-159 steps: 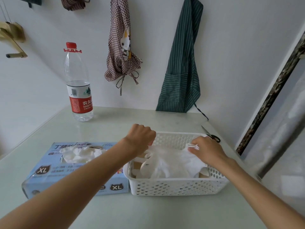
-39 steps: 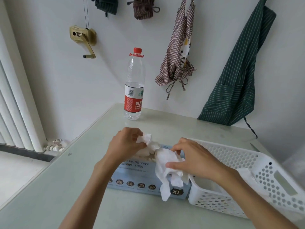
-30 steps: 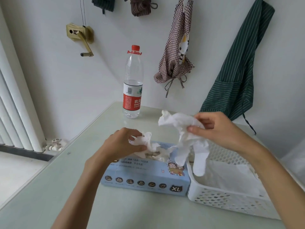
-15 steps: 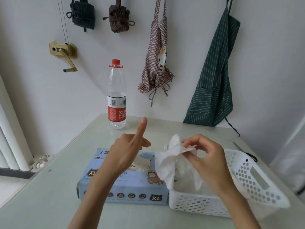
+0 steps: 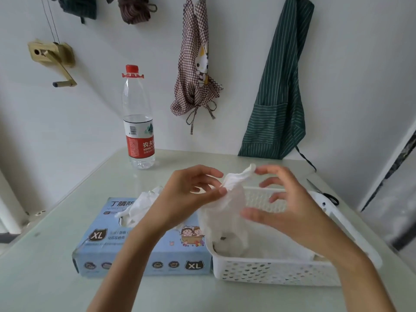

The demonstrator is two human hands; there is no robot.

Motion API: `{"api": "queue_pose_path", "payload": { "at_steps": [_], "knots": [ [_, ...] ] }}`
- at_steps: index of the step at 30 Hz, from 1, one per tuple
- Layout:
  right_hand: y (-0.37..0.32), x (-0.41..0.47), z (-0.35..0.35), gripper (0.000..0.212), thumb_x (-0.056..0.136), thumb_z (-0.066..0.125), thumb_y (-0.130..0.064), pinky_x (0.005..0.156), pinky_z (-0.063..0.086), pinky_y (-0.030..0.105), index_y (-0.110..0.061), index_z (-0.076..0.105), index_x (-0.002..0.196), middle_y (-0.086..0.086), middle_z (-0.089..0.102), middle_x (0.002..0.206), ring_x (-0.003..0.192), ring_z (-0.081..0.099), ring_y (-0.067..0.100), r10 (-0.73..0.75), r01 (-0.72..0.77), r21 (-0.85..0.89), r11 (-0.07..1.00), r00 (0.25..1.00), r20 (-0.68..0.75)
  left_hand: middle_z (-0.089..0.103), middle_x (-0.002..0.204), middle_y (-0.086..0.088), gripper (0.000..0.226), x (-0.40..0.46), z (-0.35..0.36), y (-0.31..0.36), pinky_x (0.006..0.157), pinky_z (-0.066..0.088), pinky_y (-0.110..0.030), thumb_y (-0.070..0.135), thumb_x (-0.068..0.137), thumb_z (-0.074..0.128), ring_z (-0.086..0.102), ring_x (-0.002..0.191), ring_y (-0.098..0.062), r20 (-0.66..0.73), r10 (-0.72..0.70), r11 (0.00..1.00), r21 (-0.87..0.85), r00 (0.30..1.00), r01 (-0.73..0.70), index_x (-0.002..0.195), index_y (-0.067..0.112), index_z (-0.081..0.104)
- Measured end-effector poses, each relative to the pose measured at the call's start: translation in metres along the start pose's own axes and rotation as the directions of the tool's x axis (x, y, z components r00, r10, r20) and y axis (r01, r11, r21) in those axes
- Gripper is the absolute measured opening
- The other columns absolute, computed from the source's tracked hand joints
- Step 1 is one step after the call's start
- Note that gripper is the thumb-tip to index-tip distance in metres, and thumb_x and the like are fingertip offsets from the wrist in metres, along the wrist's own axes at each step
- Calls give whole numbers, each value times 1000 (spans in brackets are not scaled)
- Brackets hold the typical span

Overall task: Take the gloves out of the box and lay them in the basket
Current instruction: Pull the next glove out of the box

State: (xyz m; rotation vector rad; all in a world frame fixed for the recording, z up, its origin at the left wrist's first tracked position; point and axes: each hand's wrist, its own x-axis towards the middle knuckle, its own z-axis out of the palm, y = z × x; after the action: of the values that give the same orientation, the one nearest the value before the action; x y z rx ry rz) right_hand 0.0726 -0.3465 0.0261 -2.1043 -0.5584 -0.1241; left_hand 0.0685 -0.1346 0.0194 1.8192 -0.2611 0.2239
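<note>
My left hand (image 5: 186, 197) pinches a white glove (image 5: 227, 212) near its top, with my thumb and one finger on it. My right hand (image 5: 283, 206) is spread, and its first finger touches the glove's top corner. I cannot tell if my right thumb is on the glove too. The glove hangs down from my hands, and its bottom end goes into the basket (image 5: 270, 270). I hold it up over the left part of the basket.

The basket is white with little holes in its sides. More white gloves lie flat inside it. Its left side touches the box (image 5: 144, 251). The box is blue and lies flat on the counter (image 5: 56, 287). A bunch of gloves (image 5: 141, 204) pokes up out of the hole in its top, just behind my left arm.

The box and basket sit near the front edge of the counter. There is bare counter behind them, up to the wall. A bottle (image 5: 137, 122) stands there, well apart from the box. Scissors (image 5: 326, 193) lie by the right edge, near the far corner of the basket. A checked apron (image 5: 195, 70) and a green apron (image 5: 279, 93) hang on the wall.
</note>
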Motion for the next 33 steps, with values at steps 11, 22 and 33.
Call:
{"api": "queue_pose_path", "payload": {
  "at_steps": [11,22,33],
  "knots": [
    [-6,7,-1,14,83,64,-25,76,50,12,-20,72,93,-9,74,89,86,69,5,-71,73,220,973,997,-16,63,96,14,49,-1,17,5,74,51,-19,36,65,80,60,86,-3,58,32,999,42,998,-34,108,29,59],
    [-2,-1,-24,28,79,68,-32,70,49,7,-25,64,106,-13,73,94,87,67,0,66,-61,309,949,998,-7,74,82,5,10,6,13,3,68,54,-20,15,85,67,67,75,-9,102,46,998,-34,994,-43,90,19,75],
    [6,28,-59,11,89,65,-30,69,50,19,-22,73,91,3,71,80,75,65,18,-84,99,5,995,867,-492,75,89,-5,17,33,29,18,74,56,-19,20,85,67,69,78,-8,288,-16,996,-77,957,40,97,10,74]
  ]
}}
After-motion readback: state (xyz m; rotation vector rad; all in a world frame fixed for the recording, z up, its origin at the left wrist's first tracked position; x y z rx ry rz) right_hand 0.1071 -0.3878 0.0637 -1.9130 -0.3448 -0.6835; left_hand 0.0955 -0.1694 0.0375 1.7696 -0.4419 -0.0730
